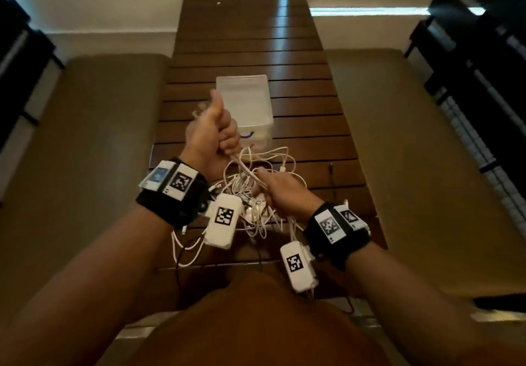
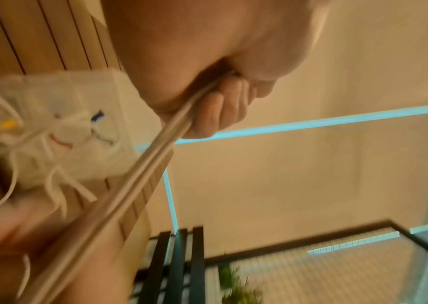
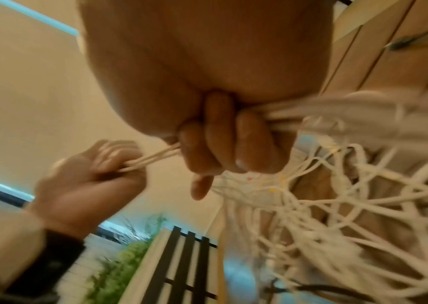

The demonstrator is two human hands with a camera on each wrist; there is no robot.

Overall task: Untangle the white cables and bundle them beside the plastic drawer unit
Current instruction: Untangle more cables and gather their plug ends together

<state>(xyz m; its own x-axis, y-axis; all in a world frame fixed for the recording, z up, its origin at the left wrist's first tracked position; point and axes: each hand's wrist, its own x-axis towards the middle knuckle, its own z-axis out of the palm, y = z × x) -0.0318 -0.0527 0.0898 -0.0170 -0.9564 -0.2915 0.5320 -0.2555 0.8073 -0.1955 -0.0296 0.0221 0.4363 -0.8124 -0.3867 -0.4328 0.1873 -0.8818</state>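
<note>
A tangle of white cables (image 1: 264, 166) lies on the slatted wooden table (image 1: 307, 109), just in front of the translucent plastic drawer unit (image 1: 244, 101). My left hand (image 1: 219, 135) is raised above the table, thumb up, fist curled round a few white cable strands. My right hand (image 1: 274, 192) sits lower and nearer, gripping the same strands, which run taut between the two fists. In the left wrist view the fingers (image 2: 215, 109) wrap the strands (image 2: 140, 176), with the drawer unit (image 2: 59, 123) behind. From the right wrist, the right hand's fingers (image 3: 233, 144) clamp the cables, the tangle (image 3: 337, 205) hanging below, the left hand (image 3: 90, 181) opposite.
Padded benches (image 1: 99, 143) (image 1: 412, 143) flank the narrow table. A thin dark cable (image 1: 331, 169) lies on the slats right of the tangle. More white cable loops (image 1: 185, 251) hang over the near table edge. Black railings (image 1: 484, 66) stand at both sides.
</note>
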